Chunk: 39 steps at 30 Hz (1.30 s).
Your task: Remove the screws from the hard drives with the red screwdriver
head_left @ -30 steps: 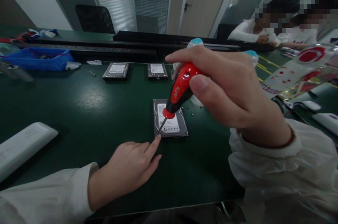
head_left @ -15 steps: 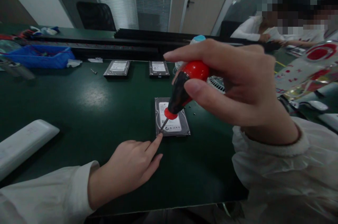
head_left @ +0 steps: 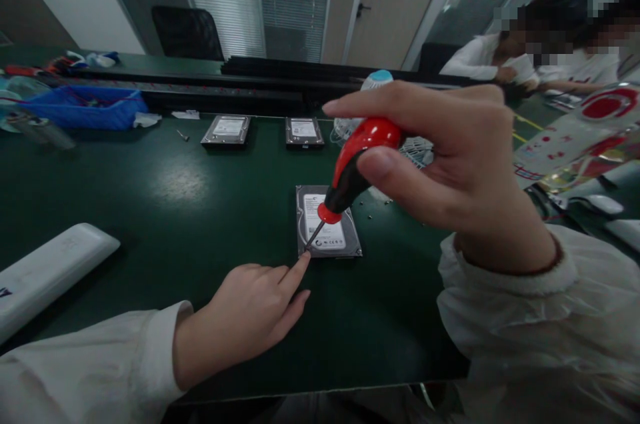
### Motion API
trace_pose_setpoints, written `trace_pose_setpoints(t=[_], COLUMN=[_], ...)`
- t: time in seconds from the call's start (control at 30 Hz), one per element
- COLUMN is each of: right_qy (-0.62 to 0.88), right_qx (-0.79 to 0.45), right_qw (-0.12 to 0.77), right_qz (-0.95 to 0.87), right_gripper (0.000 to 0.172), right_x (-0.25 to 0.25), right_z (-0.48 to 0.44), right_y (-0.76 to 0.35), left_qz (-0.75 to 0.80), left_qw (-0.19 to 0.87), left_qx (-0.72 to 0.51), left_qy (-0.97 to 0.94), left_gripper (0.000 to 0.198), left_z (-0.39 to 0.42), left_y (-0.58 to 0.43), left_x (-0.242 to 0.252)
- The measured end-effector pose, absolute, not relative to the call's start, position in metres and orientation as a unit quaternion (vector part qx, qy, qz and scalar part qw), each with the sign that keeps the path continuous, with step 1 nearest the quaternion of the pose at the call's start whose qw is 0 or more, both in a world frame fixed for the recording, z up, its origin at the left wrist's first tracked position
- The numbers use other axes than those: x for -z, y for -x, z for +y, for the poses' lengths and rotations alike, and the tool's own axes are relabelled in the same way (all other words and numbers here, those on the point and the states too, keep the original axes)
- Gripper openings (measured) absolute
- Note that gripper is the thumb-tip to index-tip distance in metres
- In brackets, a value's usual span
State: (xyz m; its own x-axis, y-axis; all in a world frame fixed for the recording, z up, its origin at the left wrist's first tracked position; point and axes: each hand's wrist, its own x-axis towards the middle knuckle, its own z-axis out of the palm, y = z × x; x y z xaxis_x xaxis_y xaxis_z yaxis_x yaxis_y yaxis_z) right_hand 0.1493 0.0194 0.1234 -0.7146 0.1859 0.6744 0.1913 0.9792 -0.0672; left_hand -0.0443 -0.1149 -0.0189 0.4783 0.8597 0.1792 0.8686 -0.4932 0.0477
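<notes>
A hard drive (head_left: pixel 325 244) with a white label lies flat on the dark green table. My right hand (head_left: pixel 440 157) grips a red and black screwdriver (head_left: pixel 350 171), its shaft slanting down to the drive's near left corner. At that same corner, the stretched index fingertip of my left hand (head_left: pixel 255 307) touches beside the screwdriver tip. The left thumb is apart from the index finger, and nothing is held there. Whether a screw sits under the tip is hidden. Several small screws (head_left: pixel 370 216) lie to the right of the drive.
Two more hard drives, one at left (head_left: pixel 227 130) and one nearer the middle (head_left: pixel 304 132), lie farther back. A blue bin (head_left: pixel 90 107) stands back left, a white elongated object (head_left: pixel 55 274) at left. A bottle (head_left: pixel 380 77) is partly behind my right hand. Other people sit at far right.
The screwdriver handle has turned in my right hand, showing more red on top. Its tip stays at the same corner, with my left finger there. The whole view has shifted slightly.
</notes>
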Motion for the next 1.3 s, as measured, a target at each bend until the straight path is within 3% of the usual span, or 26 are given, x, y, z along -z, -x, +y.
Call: trace_pose_setpoints(t=[0.1, 0.23, 0.43, 0.57, 0.73, 0.9, 0.97, 1.1, 1.3], right_qy=[0.057, 0.100, 0.063, 0.094, 0.075, 0.071, 0.070, 0.043, 0.097], right_qx=[-0.036, 0.029, -0.039, 0.011, -0.047, -0.013, 0.018, -0.053, 0.010], right_qw=[0.341, 0.373, 0.337, 0.364, 0.326, 0.363, 0.372, 0.326, 0.361], right_qz=[-0.938, -0.922, -0.939, -0.927, -0.941, -0.929, -0.925, -0.943, -0.927], right_gripper=[0.042, 0.032, 0.043, 0.036, 0.050, 0.038, 0.043, 0.055, 0.036], right_x=[-0.1233, -0.1218, -0.1217, -0.1211, -0.1221, -0.1216, -0.1215, -0.1219, -0.1212], right_z=[0.0207, 0.0203, 0.0198, 0.0176, 0.0184, 0.0182, 0.0186, 0.0207, 0.0163], right_y=[-0.1499, -0.1486, -0.1481, -0.1474, -0.1485, -0.1469, -0.1472, -0.1496, -0.1466], left_qz=[-0.500, -0.502, -0.499, -0.500, -0.501, -0.503, -0.505, -0.503, -0.504], left_qw=[0.024, 0.022, 0.035, 0.033, 0.031, 0.032, 0.031, 0.030, 0.024], left_qx=[0.087, 0.082, 0.093, 0.095, 0.094, 0.089, 0.088, 0.087, 0.082], left_qy=[0.861, 0.861, 0.861, 0.860, 0.860, 0.859, 0.858, 0.859, 0.860], left_gripper=[0.046, 0.045, 0.045, 0.045, 0.045, 0.044, 0.045, 0.045, 0.045], left_z=[-0.1149, -0.1157, -0.1150, -0.1143, -0.1155, -0.1157, -0.1153, -0.1155, -0.1163], left_y=[0.0450, 0.0455, 0.0455, 0.0448, 0.0443, 0.0450, 0.0452, 0.0460, 0.0459], left_x=[0.0190, 0.0194, 0.0215, 0.0213, 0.0187, 0.0194, 0.0199, 0.0206, 0.0198])
